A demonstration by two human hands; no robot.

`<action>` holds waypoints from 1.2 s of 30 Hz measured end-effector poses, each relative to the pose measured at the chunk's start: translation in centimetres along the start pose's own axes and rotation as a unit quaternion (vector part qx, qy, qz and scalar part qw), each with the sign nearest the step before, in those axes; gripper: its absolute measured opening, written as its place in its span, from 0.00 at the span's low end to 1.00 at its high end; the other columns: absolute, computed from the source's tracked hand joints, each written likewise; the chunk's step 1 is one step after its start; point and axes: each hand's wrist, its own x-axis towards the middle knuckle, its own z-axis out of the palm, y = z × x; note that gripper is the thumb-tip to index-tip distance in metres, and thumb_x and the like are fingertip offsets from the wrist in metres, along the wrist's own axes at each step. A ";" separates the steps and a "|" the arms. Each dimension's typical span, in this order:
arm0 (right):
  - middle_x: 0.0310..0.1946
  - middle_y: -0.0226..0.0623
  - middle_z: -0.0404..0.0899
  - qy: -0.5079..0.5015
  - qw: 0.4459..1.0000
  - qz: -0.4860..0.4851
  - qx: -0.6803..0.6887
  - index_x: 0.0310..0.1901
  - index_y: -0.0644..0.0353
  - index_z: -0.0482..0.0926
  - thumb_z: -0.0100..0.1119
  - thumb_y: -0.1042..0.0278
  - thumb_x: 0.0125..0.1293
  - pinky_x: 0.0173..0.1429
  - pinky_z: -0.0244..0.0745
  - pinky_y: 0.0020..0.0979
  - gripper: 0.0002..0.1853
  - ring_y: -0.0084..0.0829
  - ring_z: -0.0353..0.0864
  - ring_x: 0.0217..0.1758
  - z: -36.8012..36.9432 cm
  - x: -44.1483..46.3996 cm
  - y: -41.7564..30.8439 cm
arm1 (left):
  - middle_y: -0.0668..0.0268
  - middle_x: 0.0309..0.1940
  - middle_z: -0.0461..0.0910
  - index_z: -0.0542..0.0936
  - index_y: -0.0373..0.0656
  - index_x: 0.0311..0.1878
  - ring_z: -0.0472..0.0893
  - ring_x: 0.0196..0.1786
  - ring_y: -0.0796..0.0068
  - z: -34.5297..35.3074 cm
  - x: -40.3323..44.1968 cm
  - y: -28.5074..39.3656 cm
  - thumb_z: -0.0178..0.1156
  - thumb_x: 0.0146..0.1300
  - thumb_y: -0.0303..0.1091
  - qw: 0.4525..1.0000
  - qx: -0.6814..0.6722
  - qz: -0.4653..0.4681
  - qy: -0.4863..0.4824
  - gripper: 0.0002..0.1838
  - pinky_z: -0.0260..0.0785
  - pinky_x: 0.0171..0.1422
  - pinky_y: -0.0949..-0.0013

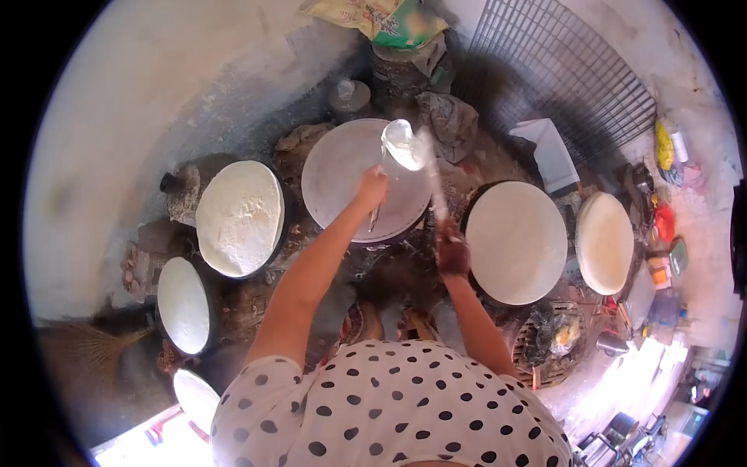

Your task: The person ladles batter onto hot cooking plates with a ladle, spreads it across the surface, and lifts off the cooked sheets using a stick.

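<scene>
Over the round grey griddle (331, 183) in the middle, my left hand (372, 187) is closed round the thin handle of a ladle. The ladle's bowl (402, 148) is full of thick white batter. My right hand (452, 249), in a dark reddish glove, grips a long pale spatula (436, 175), smeared by motion. The spatula's upper end is beside the ladle's bowl; whether they touch I cannot tell. A round pale flatbread (241, 218) covers the griddle on the left, and a smoother pale sheet (517, 243) covers the one on the right.
Further left are two more pale rounds (184, 305) (196, 398). A thick pale stack (605, 243) stands at the far right, near a white open box (549, 156). A metal grid (556, 70) leans on the wall. A grate (548, 342) with dark scraps lies lower right.
</scene>
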 end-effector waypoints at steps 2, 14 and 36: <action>0.46 0.47 0.80 -0.045 0.996 0.005 -0.076 0.58 0.49 0.75 0.52 0.53 0.65 0.49 0.75 0.44 0.21 0.49 0.80 0.49 3.1 2.0 -3.9 | 0.57 0.23 0.76 0.73 0.40 0.53 0.75 0.18 0.67 -1.4 0.5 -0.4 0.45 0.64 0.35 0.994 0.102 0.022 0.045 0.17 0.69 0.25 0.64; 0.40 0.43 0.84 -0.027 0.970 0.170 0.172 0.51 0.66 0.78 0.59 0.62 0.62 0.48 0.76 0.33 0.20 0.42 0.83 0.43 9.8 1.3 -7.9 | 0.49 0.46 0.80 0.67 0.49 0.66 0.79 0.49 0.48 -19.2 -4.3 -4.7 0.46 0.66 0.41 0.958 0.219 -0.003 0.185 0.25 0.70 0.54 0.54; 0.41 0.36 0.85 -0.095 0.980 -0.120 0.126 0.53 0.56 0.80 0.57 0.68 0.62 0.44 0.75 0.26 0.17 0.24 0.84 0.43 7.4 9.9 2.3 | 0.74 0.16 0.57 0.62 0.48 0.68 0.56 0.10 0.83 -21.9 -26.0 -7.5 0.41 0.74 0.39 0.936 -0.335 -0.099 0.043 0.21 0.52 0.13 0.76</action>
